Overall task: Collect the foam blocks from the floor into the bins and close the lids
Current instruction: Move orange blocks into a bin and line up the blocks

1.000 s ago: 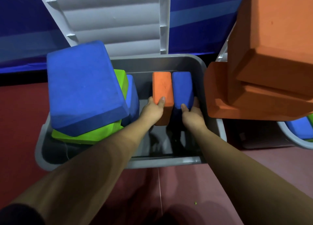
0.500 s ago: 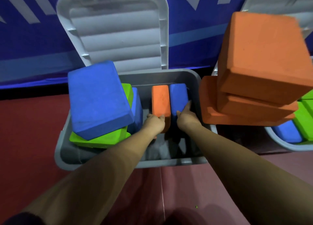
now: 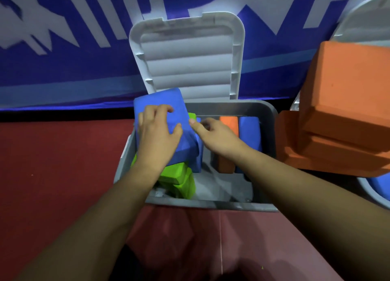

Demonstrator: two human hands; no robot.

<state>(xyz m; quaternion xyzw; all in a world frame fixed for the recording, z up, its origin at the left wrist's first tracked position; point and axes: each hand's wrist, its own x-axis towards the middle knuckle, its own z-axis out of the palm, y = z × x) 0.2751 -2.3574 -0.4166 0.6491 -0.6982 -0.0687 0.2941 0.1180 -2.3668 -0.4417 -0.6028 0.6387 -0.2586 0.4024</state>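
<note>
My left hand (image 3: 158, 137) lies on the large blue block (image 3: 162, 102) at the centre of the frame. The fingers are bent with their tips dug into its upper face and the thumb is spread toward its right edge, so I am grasping it. The block sits tilted over the left end of the grey bin (image 3: 272, 116), above the rim, on top of the green blocks (image 3: 176, 176) piled beneath it.

My right hand (image 3: 219, 139) is just to the right of the block. Its thumb tip touches the block's right edge. The fingers are curled beyond it and blurred, so I cannot tell whether they hold the block or are only clenched beside it.

A second blue block (image 3: 197, 160) stands on edge against the green ones, under the large block's lower right corner. At the right end of the bin an orange block (image 3: 229, 121) and a narrow blue block (image 3: 250, 130) stand upright side by side, touching, by the far wall. The bin's lid (image 3: 185, 59) is open and stands up behind it, against the blue and white banner (image 3: 63, 73) across the upper part of the frame.

On the right of the frame a stack of orange blocks (image 3: 346, 103) rises over a second bin (image 3: 371, 196), whose rim shows at the right edge. Its pale lid (image 3: 363, 20) is open in the upper right corner. The red floor (image 3: 52, 175) lies around both bins.
</note>
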